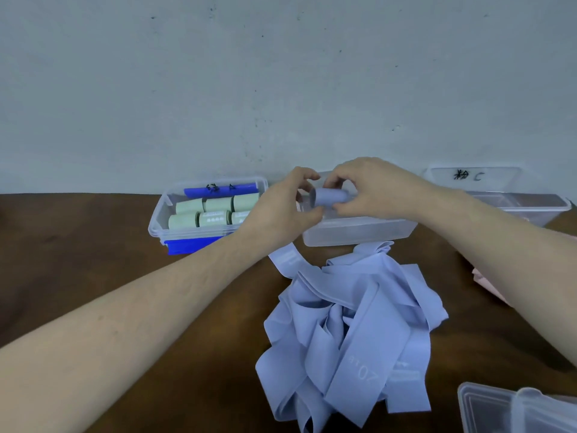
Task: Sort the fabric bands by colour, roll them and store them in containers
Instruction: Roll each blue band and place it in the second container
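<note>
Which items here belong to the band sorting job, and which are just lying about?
Part of the job:
blue roll, held by left hand and right hand
middle box
blue band pile
green rolls box
far right box
pink fabric

Lying about:
lids

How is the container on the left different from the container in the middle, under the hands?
The left container holds pale green rolls; no rolls show in the middle container. The left container has blue clips; none show on the middle one. Both hands, left hand and right hand, hold a blue roll over the middle container, not over the left one. Both are clear plastic, open, and stand on the brown table.
</note>
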`<action>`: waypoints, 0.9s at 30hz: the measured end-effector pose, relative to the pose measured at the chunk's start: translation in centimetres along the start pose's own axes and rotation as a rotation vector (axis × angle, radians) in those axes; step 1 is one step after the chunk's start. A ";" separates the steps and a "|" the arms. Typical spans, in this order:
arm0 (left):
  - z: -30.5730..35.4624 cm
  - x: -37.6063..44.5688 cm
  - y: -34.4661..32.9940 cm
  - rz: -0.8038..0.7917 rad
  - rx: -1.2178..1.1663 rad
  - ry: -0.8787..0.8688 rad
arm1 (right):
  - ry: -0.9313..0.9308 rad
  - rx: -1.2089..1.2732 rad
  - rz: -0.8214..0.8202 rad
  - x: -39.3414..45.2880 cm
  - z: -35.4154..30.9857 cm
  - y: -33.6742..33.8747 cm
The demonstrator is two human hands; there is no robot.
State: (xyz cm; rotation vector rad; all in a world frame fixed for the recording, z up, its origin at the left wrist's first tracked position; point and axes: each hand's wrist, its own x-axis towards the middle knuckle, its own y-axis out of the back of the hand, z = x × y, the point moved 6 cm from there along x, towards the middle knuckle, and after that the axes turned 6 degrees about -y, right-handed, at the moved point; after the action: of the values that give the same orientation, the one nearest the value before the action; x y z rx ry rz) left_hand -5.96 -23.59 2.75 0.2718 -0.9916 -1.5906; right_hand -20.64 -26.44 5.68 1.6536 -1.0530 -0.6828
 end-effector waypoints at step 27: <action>-2.7 -0.5 -1.8 -0.281 0.393 -0.210 | -0.100 -0.683 -0.075 9.9 2.1 -8.3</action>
State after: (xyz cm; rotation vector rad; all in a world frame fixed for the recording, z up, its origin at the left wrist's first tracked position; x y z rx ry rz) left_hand -5.30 -24.46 -0.41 0.5417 -1.4835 -1.6893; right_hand -15.26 -35.29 -2.25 1.0737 -0.7097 -1.0454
